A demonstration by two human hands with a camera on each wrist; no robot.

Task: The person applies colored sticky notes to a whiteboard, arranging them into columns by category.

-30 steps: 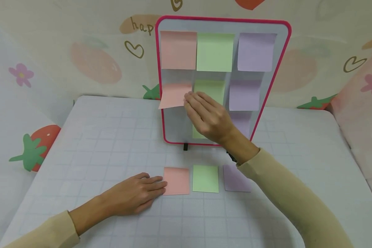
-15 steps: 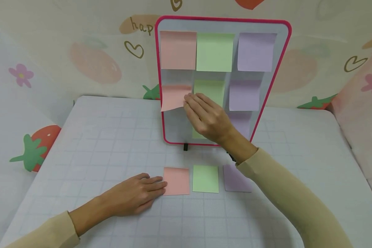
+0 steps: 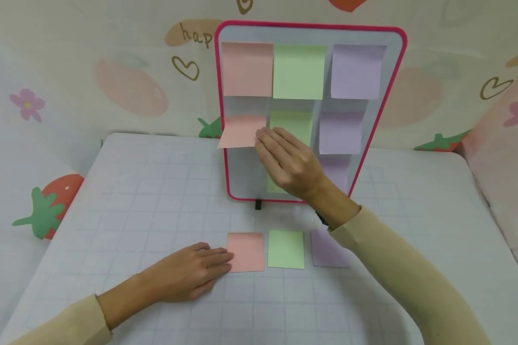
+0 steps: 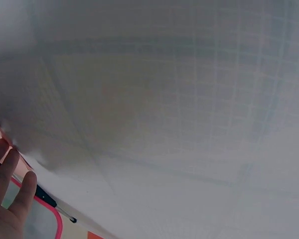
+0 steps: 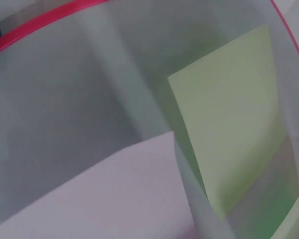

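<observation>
In the head view a pink sticky note (image 3: 241, 131) hangs in the middle row at the left of a whiteboard (image 3: 247, 175). My right hand (image 3: 291, 163) pinches its right edge, and its lower left corner stands out from the board. The thumb is hidden. Partly behind this hand are a green sticky note (image 3: 291, 120) and a lower green one. On the table my left hand (image 3: 190, 272) lies flat, fingertips on the left edge of a pink sticky pad (image 3: 247, 252). In the left wrist view its fingers (image 4: 9, 172) are extended. The right wrist view shows no fingers.
Pink (image 3: 247, 69), green (image 3: 299, 72) and purple (image 3: 357, 72) notes fill the board's top row; more purple notes (image 3: 341, 132) hang below. A green pad (image 3: 286, 249) and a purple pad (image 3: 328, 249) lie on the table (image 3: 155, 191). Black feet (image 3: 258, 204) support the board.
The pink note's lower left corner swung in toward the board, then out and up again. My right hand stays nearly in place. The left hand has barely moved.
</observation>
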